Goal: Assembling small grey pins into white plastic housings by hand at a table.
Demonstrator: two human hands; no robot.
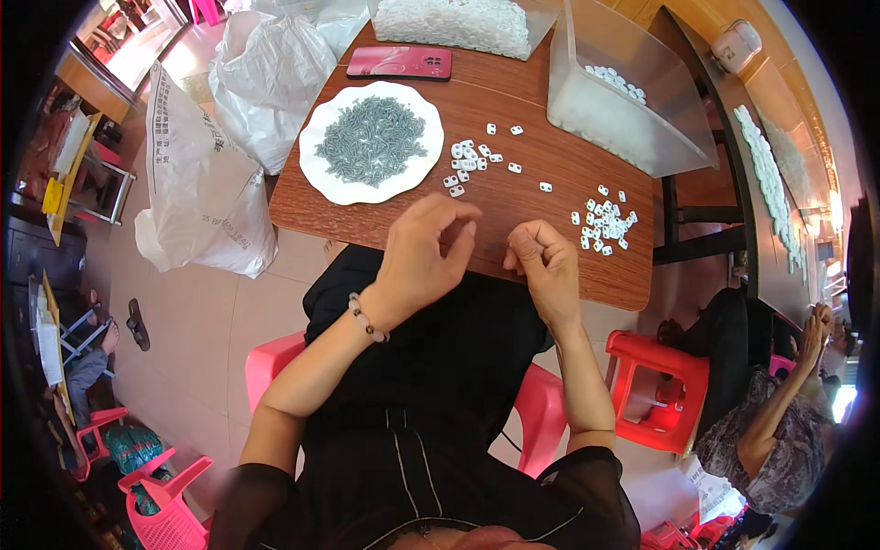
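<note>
My left hand (423,255), with a beaded bracelet on the wrist, is raised over the near table edge. Its fingers are bent, and a gap shows between thumb and forefinger with nothing visible in it. Close to it on the right, my right hand (548,273) has its fingers curled against the thumb; whatever they hold, if anything, is hidden. Beyond the left hand is a scalloped white plate (316,174) heaped with small grey pin-like pieces (374,139). Small white two-holed pieces lie in a loose group (469,163) beyond my hands and in a pile (605,222) to the right.
The brown wooden table (513,206) also bears a red phone (400,63), a clear bin (632,128) with white pieces, and another white-filled container (454,26). White sacks (203,183) stand at left. A red stool (658,390) and a seated person (770,431) are at right.
</note>
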